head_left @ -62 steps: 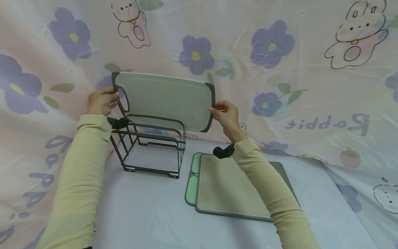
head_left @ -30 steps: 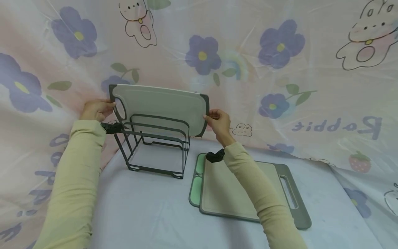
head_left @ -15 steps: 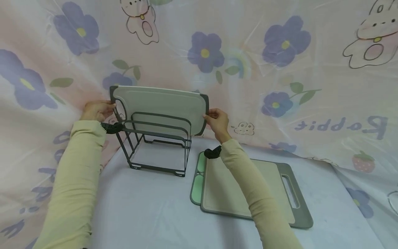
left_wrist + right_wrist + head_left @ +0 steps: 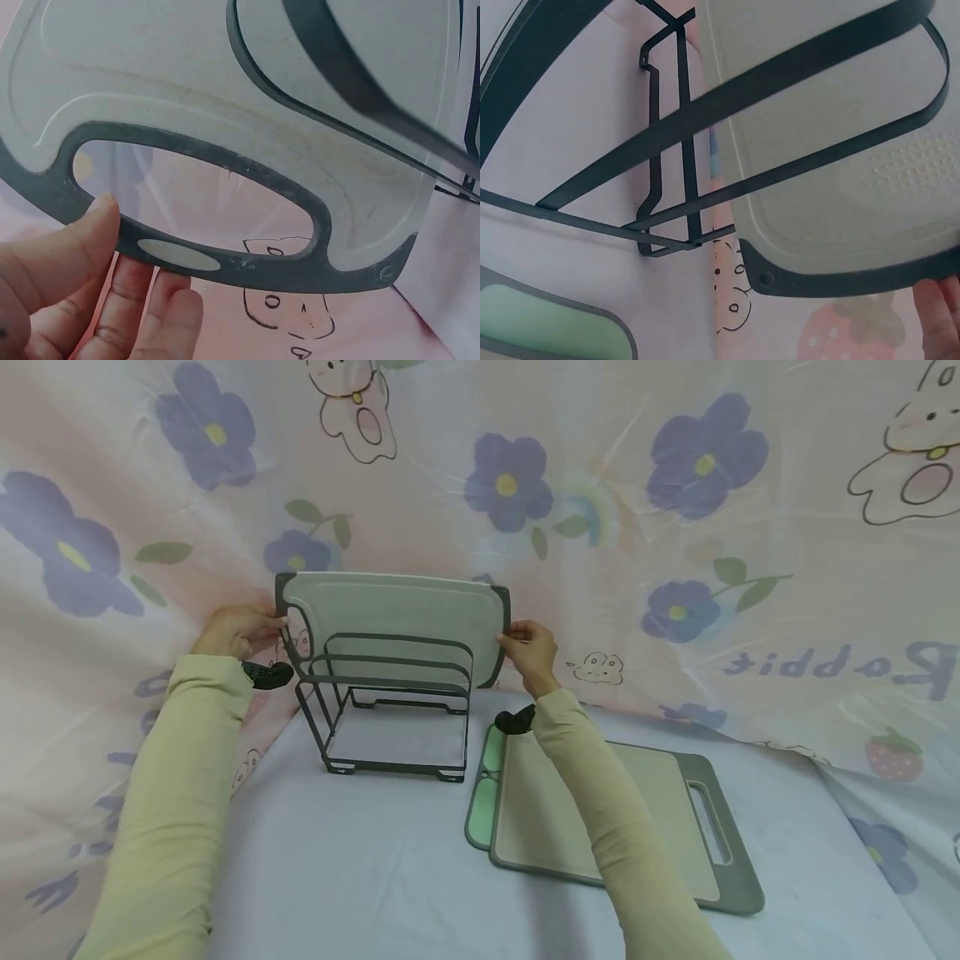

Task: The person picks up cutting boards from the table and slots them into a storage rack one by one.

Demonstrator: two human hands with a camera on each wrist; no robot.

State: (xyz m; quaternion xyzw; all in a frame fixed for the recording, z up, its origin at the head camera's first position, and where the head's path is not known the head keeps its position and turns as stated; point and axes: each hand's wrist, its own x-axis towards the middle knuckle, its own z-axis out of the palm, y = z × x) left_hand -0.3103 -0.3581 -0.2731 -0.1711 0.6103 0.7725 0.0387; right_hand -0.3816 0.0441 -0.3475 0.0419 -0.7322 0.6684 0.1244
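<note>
My left hand [image 4: 238, 632] pinches the handle end of a light grey cutting board [image 4: 397, 606] with dark corners. In the left wrist view, the thumb lies on the dark handle rim [image 4: 184, 259] and the other fingers are behind it. The opposite dark end of the board is pinched by my right hand [image 4: 531, 653]; only some fingertips [image 4: 934, 319] show in the right wrist view. The board stands on its long edge behind the hoops of a black wire rack [image 4: 397, 768]. Its lower edge sits above the tabletop; whether it touches the rack I cannot tell.
Right of the rack, a beige cutting board [image 4: 555, 810] with a grey handle end lies flat over a green board [image 4: 482, 810]. A white cloth [image 4: 337, 877] covers the table. A patterned curtain [image 4: 585, 468] hangs close behind the rack.
Both hands have brought the light grey cutting board down behind the rack's hoops, and its top edge has become more level. The head view has shifted slightly.
</note>
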